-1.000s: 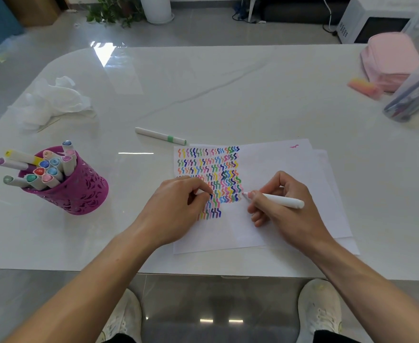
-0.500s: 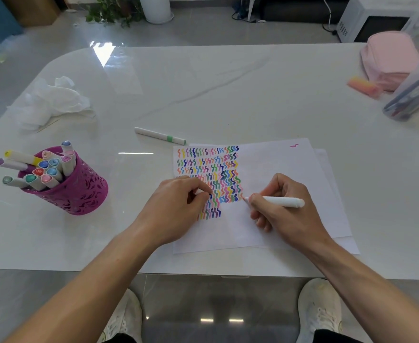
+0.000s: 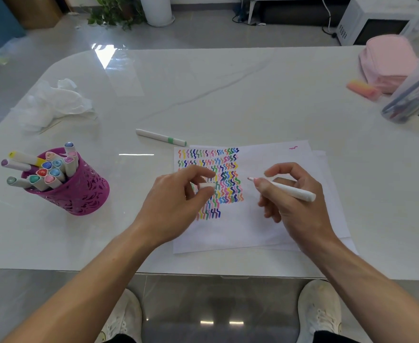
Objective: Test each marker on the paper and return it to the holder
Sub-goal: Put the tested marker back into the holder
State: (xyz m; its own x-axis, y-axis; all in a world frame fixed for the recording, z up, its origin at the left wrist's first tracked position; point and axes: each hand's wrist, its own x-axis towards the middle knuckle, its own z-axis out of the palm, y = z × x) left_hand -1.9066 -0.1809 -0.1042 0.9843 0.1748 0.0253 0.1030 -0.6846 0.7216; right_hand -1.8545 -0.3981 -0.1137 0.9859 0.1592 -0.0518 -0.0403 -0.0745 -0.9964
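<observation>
Both hands had lifted off the paper (image 3: pixel 277 159): the right hand (image 3: pixel 295 206) had raised its marker (image 3: pixel 287 190) from the squiggles, tip pointing at the left hand (image 3: pixel 174 204), probably for recapping. Right fingers curled round the barrel; the left pinched the white cap (image 3: pixel 206 185) between thumb and fingertips, just left of the tip. The holder (image 3: pixel 80 194) stood well left of both.
</observation>
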